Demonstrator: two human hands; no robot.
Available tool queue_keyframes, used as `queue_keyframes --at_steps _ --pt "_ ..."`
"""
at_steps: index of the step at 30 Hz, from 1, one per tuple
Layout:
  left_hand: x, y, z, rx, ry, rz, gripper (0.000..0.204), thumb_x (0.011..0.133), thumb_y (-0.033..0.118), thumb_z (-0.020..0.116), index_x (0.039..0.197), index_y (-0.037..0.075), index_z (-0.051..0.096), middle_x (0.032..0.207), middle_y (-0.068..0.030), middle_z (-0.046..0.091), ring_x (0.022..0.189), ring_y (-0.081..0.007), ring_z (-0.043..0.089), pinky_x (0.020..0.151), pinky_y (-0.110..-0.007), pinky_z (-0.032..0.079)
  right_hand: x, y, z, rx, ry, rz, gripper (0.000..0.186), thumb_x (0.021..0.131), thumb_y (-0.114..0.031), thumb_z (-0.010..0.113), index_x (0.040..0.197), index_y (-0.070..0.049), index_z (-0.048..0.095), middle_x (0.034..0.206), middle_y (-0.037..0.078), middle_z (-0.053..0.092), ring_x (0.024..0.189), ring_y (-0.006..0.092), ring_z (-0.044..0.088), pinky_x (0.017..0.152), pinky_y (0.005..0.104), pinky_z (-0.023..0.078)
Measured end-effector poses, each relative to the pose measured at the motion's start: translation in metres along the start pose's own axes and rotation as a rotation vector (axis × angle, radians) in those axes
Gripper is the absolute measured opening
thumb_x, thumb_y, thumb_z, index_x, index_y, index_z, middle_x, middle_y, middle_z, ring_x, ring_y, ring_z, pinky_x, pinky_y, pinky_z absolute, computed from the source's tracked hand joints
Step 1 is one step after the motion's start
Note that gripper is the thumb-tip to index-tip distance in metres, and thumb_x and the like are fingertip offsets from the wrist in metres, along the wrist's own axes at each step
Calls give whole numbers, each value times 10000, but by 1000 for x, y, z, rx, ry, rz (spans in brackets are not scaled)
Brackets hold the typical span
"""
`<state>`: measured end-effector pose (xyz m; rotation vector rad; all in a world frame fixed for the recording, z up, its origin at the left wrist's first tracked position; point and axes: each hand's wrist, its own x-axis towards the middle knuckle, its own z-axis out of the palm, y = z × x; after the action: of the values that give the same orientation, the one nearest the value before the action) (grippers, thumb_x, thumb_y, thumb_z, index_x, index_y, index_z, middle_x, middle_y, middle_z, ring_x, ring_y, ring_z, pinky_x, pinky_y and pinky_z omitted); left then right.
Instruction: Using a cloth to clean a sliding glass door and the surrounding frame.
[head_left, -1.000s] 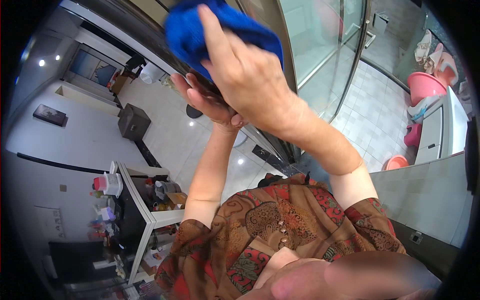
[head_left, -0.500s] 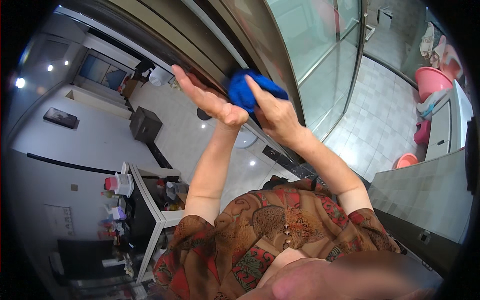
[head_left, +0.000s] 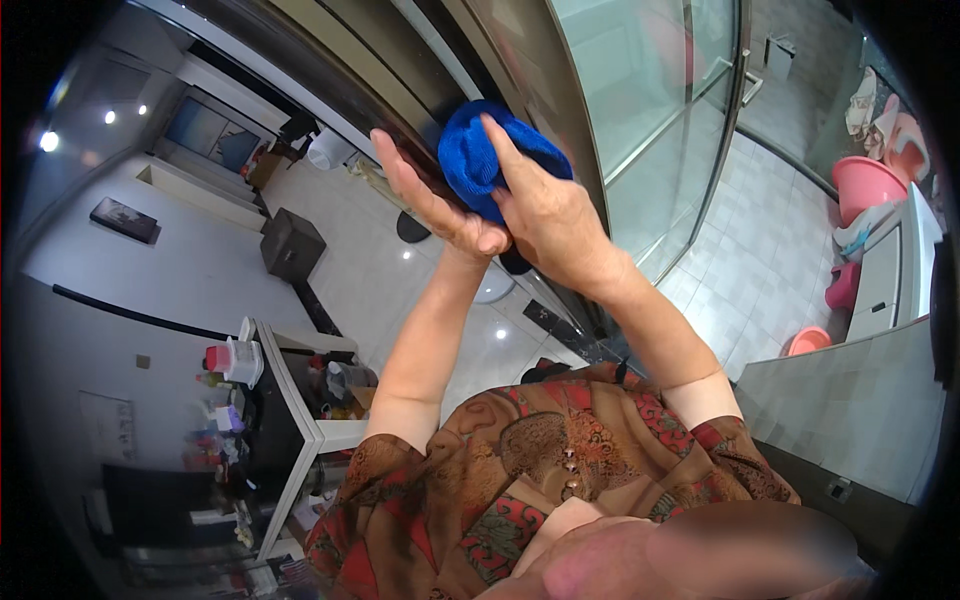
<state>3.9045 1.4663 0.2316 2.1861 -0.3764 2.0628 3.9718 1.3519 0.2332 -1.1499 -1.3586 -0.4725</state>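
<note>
A bunched blue cloth point(head_left: 470, 150) is pressed against the brown door frame point(head_left: 545, 110) in front of me. My right hand point(head_left: 560, 220) is closed on the cloth, its index finger stretched along the top. Beside it, my left hand point(head_left: 440, 205) has its fingers straight and its palm turned toward the frame. The heel of that palm is close to the cloth and to my right hand; whether they touch I cannot tell. Nothing shows in my left hand.
Right of the frame stands a glass door point(head_left: 650, 130), with a tiled floor point(head_left: 740, 220) beyond. Pink basins point(head_left: 868, 188) and a white cabinet point(head_left: 890, 270) are at the far right. A dark-topped table point(head_left: 265, 440) with clutter is on the left, and a brown box-shaped stool point(head_left: 293, 243) behind it.
My right hand and the blue cloth have shifted slightly upward and left along the frame. The left hand has moved a little to the right, staying open.
</note>
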Motion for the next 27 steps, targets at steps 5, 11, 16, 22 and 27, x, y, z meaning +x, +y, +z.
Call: queue_keyframes --at_steps 5,11,16,22,27 --pt "-20 -6 -6 52 76 -127 981 821 773 324 1474 70 121 1491 -250 146 1359 -395 243 1090 -517 238 41 -21 -15 172 -30 22 599 773 37 621 1340 -17 437 1154 210 602 998 368 610 818 374 519" --pt "-1 3 -5 247 -80 32 795 935 620 230 1481 58 95 1513 -199 152 1379 -339 234 1114 -456 212 124 -27 -58 -190 419 -226 159 777 -124 644 929 -78 640 696 115 597 598 285 567 505 368 420" --pt "0 3 4 256 6 109 728 952 559 199 1423 5 246 1443 -307 246 1343 -439 269 1089 -545 220 128 32 -47 -323 374 -352 291 814 -93 641 1099 -49 613 914 142 607 810 345 537 738 386 437" --pt "-2 4 -1 290 -31 95 727 947 566 207 1427 22 261 1461 -286 222 1363 -431 223 1098 -547 203 -20 51 -22 -297 216 67 624 672 26 684 1273 -64 544 1237 210 516 1153 412 468 994 492 351" --pt "1 9 -2 327 -59 67 718 944 564 234 1425 33 281 1466 -285 210 1365 -431 215 1096 -551 196 -1 55 -30 -328 270 -21 590 659 30 683 1231 -69 580 1068 150 554 951 340 545 842 420 442"
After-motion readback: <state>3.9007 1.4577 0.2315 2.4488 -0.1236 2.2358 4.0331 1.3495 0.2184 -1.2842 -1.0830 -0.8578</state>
